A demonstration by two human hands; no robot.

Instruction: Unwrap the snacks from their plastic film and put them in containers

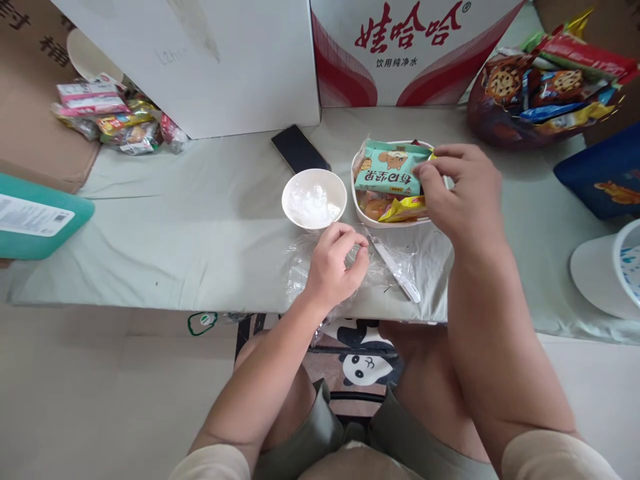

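Observation:
A green snack packet (393, 168) lies on top of other wrapped snacks in a white oval container (356, 200). At the packet's right end, my right hand (463, 190) has its thumb and index finger closed on the edge. Just below a white bowl (314, 175) is my left hand (337, 267), its fingers curled and the thumb close to the fingertips; whether anything small is between them cannot be made out. Clear crumpled plastic (313, 203) sits inside the bowl. Under and beside my left hand are more clear film (299, 270) and a slim white knife-like tool (397, 270).
Behind the bowl lies a black phone (300, 150). Large white boxes (225, 73) stand at the back. A snack-filled dark bowl (480, 120) and a white bin (595, 273) are at right. Snack packs (120, 123) and a teal container (83, 213) are at left.

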